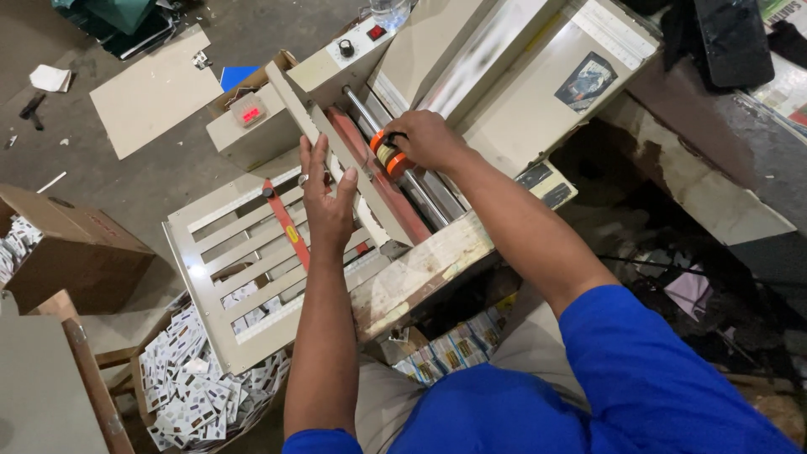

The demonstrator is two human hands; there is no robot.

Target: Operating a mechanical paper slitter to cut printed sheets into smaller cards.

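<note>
Head view, one item in hand. Orange-banded roll point(388, 154): a small cylinder with two orange rings and a pale middle, held against the grey steel rollers point(424, 197) of a beige machine point(521, 84). Its long axis is seen to run along the roller line, slanting from upper left to lower right. Right hand point(429, 139): grip closed over the roll from its right side, fingers wrapped on top. Left hand point(328, 197): open and flat, fingers spread, laid on the slanted beige guide plate point(336, 160) just left of the roll; nothing is held. The roll lies to the right of the left hand and is already enclosed by the right, which is the nearer. Slotted feed tray point(244, 277) is noted below; a bin of printed cards point(189, 387) beneath it.
</note>
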